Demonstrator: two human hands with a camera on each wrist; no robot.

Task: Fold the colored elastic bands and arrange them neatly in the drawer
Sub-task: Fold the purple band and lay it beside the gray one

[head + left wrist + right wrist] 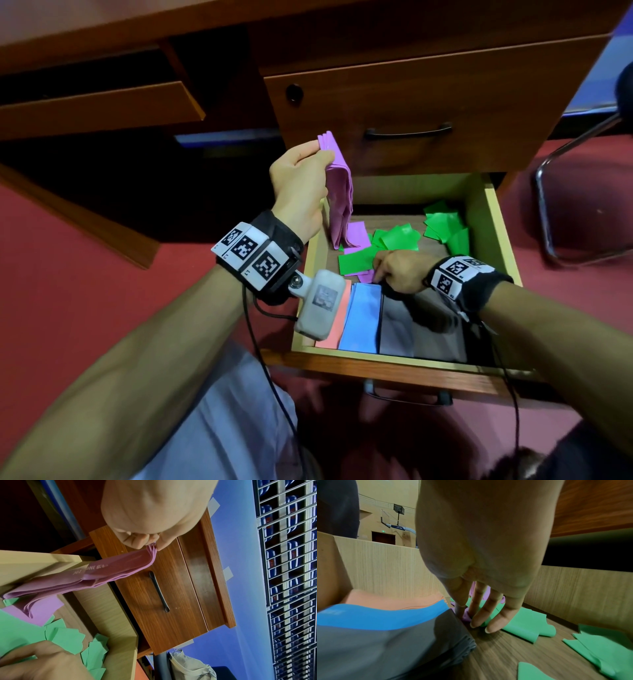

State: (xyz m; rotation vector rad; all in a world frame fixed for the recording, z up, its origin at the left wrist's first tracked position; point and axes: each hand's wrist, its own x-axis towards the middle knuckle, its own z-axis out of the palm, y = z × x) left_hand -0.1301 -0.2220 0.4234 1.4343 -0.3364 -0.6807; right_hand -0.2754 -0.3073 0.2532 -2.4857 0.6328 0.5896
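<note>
My left hand (322,152) pinches the folded top of a purple elastic band (340,195) and holds it up above the open drawer (394,359); the left wrist view shows thumb and finger (154,546) clamped on the stacked layers (120,563). The band's lower part hangs into the drawer. My right hand (376,270) is down inside the drawer, where its thumb and forefinger (467,616) pinch the purple band's loose end. A green band (400,236) lies crumpled and unfolded on the drawer floor. Folded orange (337,318), blue (363,315) and grey (397,325) bands lie side by side at the front.
A darker folded band (438,335) lies right of the grey one, partly under my right forearm. A shut upper drawer (411,102) with a black handle overhangs the back of the open one. A metal chair leg (544,205) stands at the right on the red floor.
</note>
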